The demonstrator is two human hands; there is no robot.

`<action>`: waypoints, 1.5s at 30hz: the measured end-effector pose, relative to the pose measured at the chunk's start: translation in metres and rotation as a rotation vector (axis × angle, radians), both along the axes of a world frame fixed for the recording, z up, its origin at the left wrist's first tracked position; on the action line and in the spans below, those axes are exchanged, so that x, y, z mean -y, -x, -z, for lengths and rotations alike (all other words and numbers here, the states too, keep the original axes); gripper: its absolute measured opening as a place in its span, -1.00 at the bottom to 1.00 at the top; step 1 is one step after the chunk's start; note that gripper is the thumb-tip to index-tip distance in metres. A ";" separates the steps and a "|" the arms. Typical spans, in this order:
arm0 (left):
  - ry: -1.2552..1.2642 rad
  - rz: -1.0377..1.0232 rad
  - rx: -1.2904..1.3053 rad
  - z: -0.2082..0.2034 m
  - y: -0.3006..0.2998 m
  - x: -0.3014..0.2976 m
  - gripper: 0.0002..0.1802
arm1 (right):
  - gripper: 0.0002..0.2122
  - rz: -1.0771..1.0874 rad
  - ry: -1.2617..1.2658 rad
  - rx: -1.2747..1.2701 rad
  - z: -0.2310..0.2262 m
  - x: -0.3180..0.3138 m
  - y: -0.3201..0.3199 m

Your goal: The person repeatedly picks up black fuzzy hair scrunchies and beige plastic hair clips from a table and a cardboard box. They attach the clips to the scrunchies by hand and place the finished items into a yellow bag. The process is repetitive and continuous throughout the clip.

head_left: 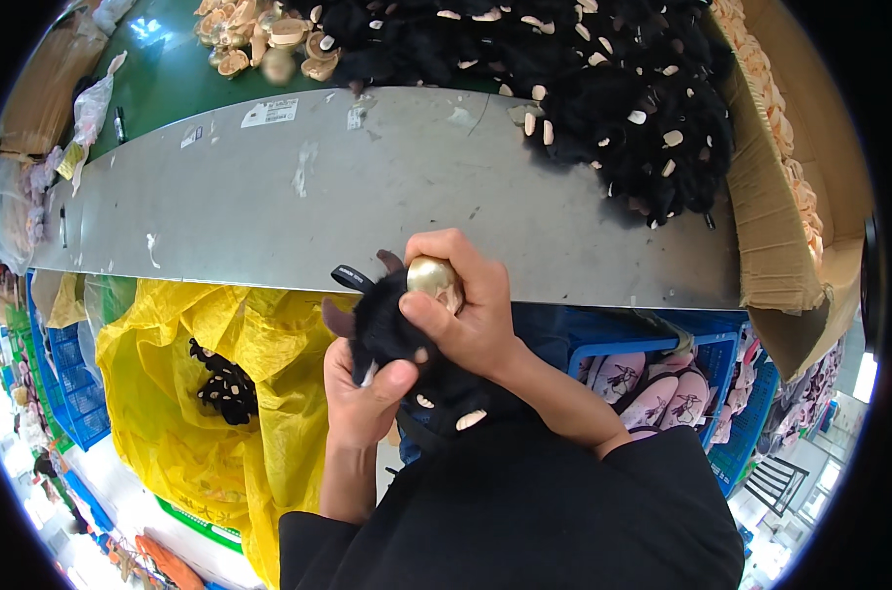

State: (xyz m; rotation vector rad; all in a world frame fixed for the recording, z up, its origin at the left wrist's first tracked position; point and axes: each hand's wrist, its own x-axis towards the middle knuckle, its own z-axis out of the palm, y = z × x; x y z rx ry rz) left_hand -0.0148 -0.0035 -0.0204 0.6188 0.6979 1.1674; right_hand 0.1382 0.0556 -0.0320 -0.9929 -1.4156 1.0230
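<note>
Hidden bits: most of the black plush toy [407, 344] was buried between my two hands, so I couldn't really tell what animal it was, only that it had brownish horns or ears poking out at 10 and 12 o'clock.
Gold part: a shiny gold rounded piece [432, 276] sat at the toy's 1 o'clock, half covered by my fingers, hard to say what it was.
Where the toy was: right at the near edge of the grey metal table [367, 187], just above my lap, with my left hand below it at 7 o'clock and my right hand over it at 2 o'clock.
Left hand [360, 393]: closed around the toy's lower body, thumb pressed across the fur.
Right hand [471, 305]: curled tight over the gold piece and the toy's head, thumb on the fur.
Far side: a big heap of black plush toys [603, 79] with pale patches lay at 1 o'clock on the table, beside a cardboard box [771, 226] cut off by the rim.
Down low: a yellow plastic bag [210, 393] at 8 o'clock had one more dark spotted toy inside.
</note>
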 end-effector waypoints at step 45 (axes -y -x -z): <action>-0.044 -0.161 -0.277 -0.048 -0.005 -0.007 -0.73 | -0.43 -0.657 0.550 -0.396 -0.020 0.004 -0.039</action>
